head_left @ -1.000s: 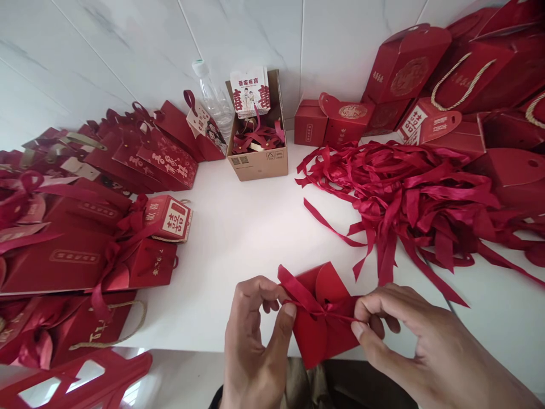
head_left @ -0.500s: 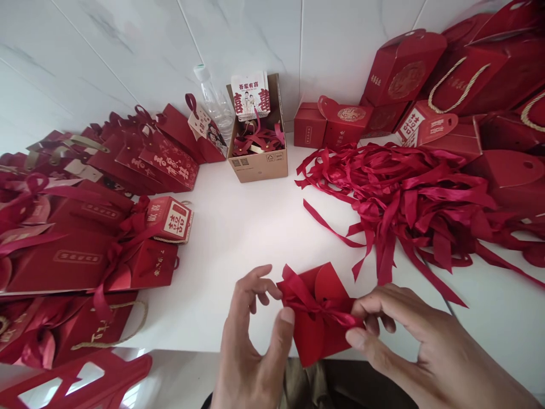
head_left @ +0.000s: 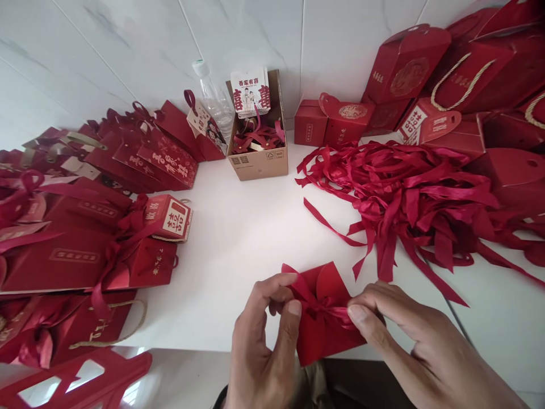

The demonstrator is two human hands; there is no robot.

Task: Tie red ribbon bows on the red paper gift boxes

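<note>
A small red gift box (head_left: 336,284) with petal-like folded flaps sits at the table's front edge. Across its top runs a dark red ribbon (head_left: 315,301) tied in a bow. My right hand (head_left: 395,326) pinches the right side of the bow between thumb and bent forefinger. On the other side, my left hand (head_left: 270,329) has its thumb and forefinger closed around the left loop, the remaining fingers curled behind. The exact contact of the left fingertips is partly hidden.
Loose red ribbons (head_left: 409,193) lie heaped at the right. A cardboard box (head_left: 259,165) with tags inside stands at the back beside a plastic bottle (head_left: 213,96). Red gift boxes (head_left: 85,238) crowd the left; more boxes (head_left: 404,68) are stacked back right. A red plastic chair (head_left: 76,375) is below left.
My left hand has moved right, its thumb and forefinger drawing in on the bow's left loop. The right fingers have closed tighter on the right side of the bow.
</note>
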